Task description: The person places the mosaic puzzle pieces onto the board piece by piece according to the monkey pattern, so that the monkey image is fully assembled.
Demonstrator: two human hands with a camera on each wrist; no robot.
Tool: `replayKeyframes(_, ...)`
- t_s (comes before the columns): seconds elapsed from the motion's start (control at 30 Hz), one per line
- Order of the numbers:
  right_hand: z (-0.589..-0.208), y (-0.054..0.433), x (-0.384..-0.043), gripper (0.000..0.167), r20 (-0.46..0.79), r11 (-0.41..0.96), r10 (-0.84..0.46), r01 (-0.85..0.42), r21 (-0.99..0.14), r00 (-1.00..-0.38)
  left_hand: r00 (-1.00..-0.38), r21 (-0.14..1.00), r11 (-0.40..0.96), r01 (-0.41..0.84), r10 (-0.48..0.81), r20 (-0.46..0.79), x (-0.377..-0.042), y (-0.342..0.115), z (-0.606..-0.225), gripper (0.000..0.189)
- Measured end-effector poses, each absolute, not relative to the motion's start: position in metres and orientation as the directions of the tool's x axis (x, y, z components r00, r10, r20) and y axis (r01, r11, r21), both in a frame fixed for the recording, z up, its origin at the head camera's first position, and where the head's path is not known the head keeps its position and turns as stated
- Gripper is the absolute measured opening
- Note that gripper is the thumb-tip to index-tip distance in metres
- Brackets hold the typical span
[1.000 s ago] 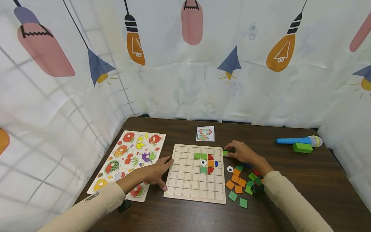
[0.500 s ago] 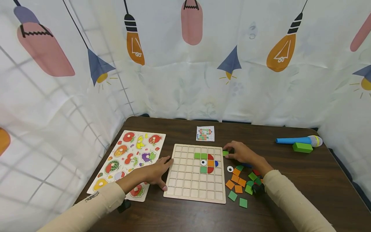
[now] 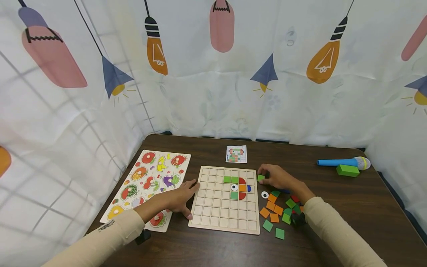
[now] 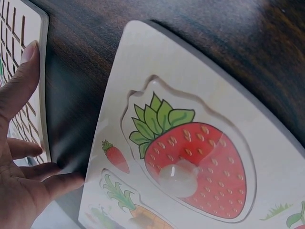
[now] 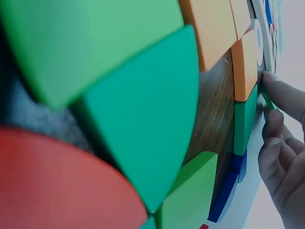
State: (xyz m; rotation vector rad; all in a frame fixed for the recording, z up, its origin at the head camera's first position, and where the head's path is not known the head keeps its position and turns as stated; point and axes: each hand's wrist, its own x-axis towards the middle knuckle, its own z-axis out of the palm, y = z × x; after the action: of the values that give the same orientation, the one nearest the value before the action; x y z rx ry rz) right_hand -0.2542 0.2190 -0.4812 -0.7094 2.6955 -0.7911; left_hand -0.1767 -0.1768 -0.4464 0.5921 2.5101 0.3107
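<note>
At a pale wooden grid board (image 3: 217,211) holding eight coloured pieces (image 3: 234,195), a spread left hand (image 3: 181,197) rests while a right hand (image 3: 277,175) pinches a green square tile (image 3: 260,178), loose tiles (image 3: 271,197) remaining.

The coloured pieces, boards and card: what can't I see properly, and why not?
Head view: the left arm covers part of the fruit board.
Head view: the little card is too small to make out its pattern exactly.
Left wrist view: the left edge cuts off the grid board, and the left hand hides some more.
Right wrist view: the right hand's fingers hide part of the pinched green piece.
</note>
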Motion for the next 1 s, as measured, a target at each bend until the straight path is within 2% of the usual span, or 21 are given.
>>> replayKeyframes(0.3, -0.478, 0.218, -0.250, 0.029, -0.117, 0.726, -0.522, -0.368, -0.581, -0.845, -0.758, 0.326, 0.877, 0.352, 0.471, -0.450, -0.178, -0.177, -0.449, 0.115)
replayKeyframes(0.6, -0.475, 0.211, -0.246, 0.020, -0.038, 0.690, -0.548, -0.426, -0.586, -0.835, -0.759, 0.333, 0.879, 0.341, 0.466, -0.454, -0.178, -0.177, -0.449, 0.116)
replayKeyframes(1.0, -0.465, 0.186, -0.243, 0.029, 0.015, 0.629, -0.569, -0.447, -0.636, -0.822, -0.758, 0.344, 0.873, 0.346, 0.476, -0.446, -0.177, -0.178, -0.448, 0.116)
